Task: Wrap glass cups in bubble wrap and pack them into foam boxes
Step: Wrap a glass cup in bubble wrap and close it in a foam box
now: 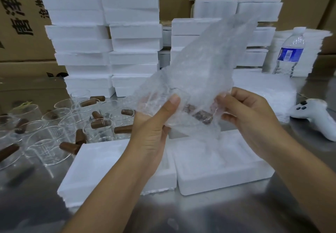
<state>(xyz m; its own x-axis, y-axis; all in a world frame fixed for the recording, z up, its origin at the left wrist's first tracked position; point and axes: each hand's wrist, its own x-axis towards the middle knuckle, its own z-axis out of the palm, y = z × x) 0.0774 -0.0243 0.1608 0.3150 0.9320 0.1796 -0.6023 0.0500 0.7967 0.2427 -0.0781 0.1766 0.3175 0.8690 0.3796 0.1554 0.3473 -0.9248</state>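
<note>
Bubble wrap (200, 65) round a glass cup (192, 112): left hand (154, 123) grips it, right hand (251, 113) pinches its edge (label on water bottle (289, 51) illegible).

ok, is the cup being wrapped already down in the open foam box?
No, the glass cup sits inside the bubble wrap gripped by the left hand and right hand, above the open foam box.

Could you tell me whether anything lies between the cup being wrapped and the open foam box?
Nothing visible does. The clear glass cup, inside a translucent bubble wrap sheet, is held by the left hand and right hand above the open white foam box; only the wrap's loose end hangs between.
</note>
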